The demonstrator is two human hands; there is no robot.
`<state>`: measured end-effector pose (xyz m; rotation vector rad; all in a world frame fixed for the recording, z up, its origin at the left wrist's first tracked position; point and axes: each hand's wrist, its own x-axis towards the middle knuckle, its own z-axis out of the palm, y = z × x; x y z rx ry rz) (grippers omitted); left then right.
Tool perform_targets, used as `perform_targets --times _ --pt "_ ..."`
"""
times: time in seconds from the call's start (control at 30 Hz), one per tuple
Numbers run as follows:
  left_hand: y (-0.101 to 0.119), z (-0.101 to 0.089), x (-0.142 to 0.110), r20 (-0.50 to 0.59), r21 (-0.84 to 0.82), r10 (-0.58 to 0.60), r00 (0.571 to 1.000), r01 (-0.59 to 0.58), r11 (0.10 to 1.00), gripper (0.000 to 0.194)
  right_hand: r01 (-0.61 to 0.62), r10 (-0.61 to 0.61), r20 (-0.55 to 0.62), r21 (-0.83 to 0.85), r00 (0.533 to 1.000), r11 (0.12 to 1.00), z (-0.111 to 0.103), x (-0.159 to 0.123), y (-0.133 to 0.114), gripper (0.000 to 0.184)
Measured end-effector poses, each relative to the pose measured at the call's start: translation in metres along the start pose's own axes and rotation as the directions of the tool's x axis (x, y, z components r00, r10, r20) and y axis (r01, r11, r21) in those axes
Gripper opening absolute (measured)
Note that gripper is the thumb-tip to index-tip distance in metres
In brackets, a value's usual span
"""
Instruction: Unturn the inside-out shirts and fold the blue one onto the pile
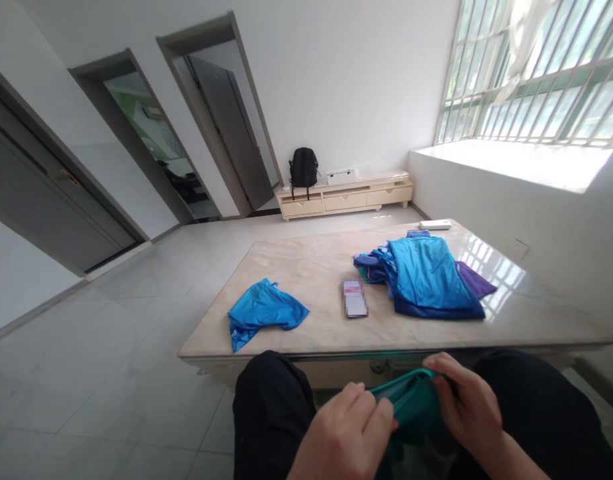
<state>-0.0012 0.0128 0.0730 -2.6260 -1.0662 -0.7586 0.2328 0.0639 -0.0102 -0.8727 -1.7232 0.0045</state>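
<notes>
I sit at a marble-topped table point(311, 267) with my knees under its near edge. Over my lap, both hands hold a teal garment point(411, 403). My left hand point(349, 433) pinches its left edge with closed fingers. My right hand point(469, 400) grips its right side, fingers curled over the cloth. On the table's near left lies a crumpled blue garment point(264, 310). A pile of blue and purple clothes point(426, 277) lies on the right half. Between them rests a phone point(354, 298), face up.
A white remote-like object point(435, 225) lies at the table's far right corner. Against the back wall stands a low cream cabinet point(346, 197) with a black backpack point(303, 168) and a white box point(340, 177). Doorways open on the left; a barred window is on the right.
</notes>
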Motion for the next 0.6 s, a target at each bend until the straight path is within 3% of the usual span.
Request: perform_targets --times 0.1,0.2,0.43,0.5,0.53,0.6 --pt "-0.009 -0.004 -0.005 0.089 -0.09 -0.005 0.996 0.013 0.996 0.016 0.152 -0.15 0.124 -0.006 0.981 0.988 -0.015 0.012 0.01 0.03" --pt "-0.01 -0.003 -0.01 0.112 -0.171 -0.044 0.993 0.062 0.983 0.016 0.229 -0.224 0.196 -0.003 0.955 0.973 -0.024 0.02 0.014 0.031" --pt "-0.004 -0.004 -0.019 -0.066 -0.485 -0.242 0.968 0.181 0.855 0.028 0.252 -0.238 0.213 -0.041 0.948 0.967 -0.043 0.041 -0.007 0.035" --pt "-0.005 -0.004 -0.021 -0.116 -0.662 -0.302 0.946 0.153 0.733 0.022 0.225 -0.212 0.223 -0.035 0.952 0.974 -0.056 0.054 -0.025 0.032" --pt "-0.006 -0.001 -0.022 -0.111 -0.783 -0.337 0.935 0.127 0.609 0.022 0.213 -0.201 0.238 -0.028 0.95 0.977 -0.062 0.061 -0.034 0.029" --pt "-0.008 0.015 -0.022 0.012 -0.974 -0.393 0.92 0.1 0.204 0.047 0.201 -0.193 0.286 0.001 0.938 0.98 -0.072 0.075 -0.052 0.024"
